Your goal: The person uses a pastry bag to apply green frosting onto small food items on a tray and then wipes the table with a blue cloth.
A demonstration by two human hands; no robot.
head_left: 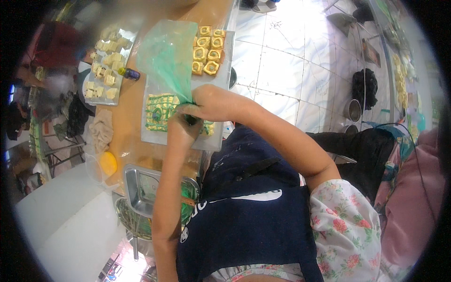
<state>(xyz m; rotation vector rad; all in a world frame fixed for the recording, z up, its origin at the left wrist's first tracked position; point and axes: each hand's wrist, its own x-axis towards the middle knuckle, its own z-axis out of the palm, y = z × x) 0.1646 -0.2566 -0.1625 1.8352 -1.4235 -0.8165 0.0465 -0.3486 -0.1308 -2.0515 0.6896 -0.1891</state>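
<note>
Closest in, a shiny rectangular steel tub (141, 188) is sitting by the person's elbow, and just past it the left hand (182, 131) is curling snug around the tip of a see-through green plastic piping bag (167, 58) while the right hand (213, 104) is gripping its twisted neck. The bag is hanging over a flat grey metal tray (213, 141) where square yellow pastries (160, 112) are wearing green squiggles, with plain golden ones (207, 49) farther up.

I wear a dark navy apron (249, 216) with white markings over a short-sleeved white blouse (345, 225) printed with pink flowers; my forearms are bare.
</note>
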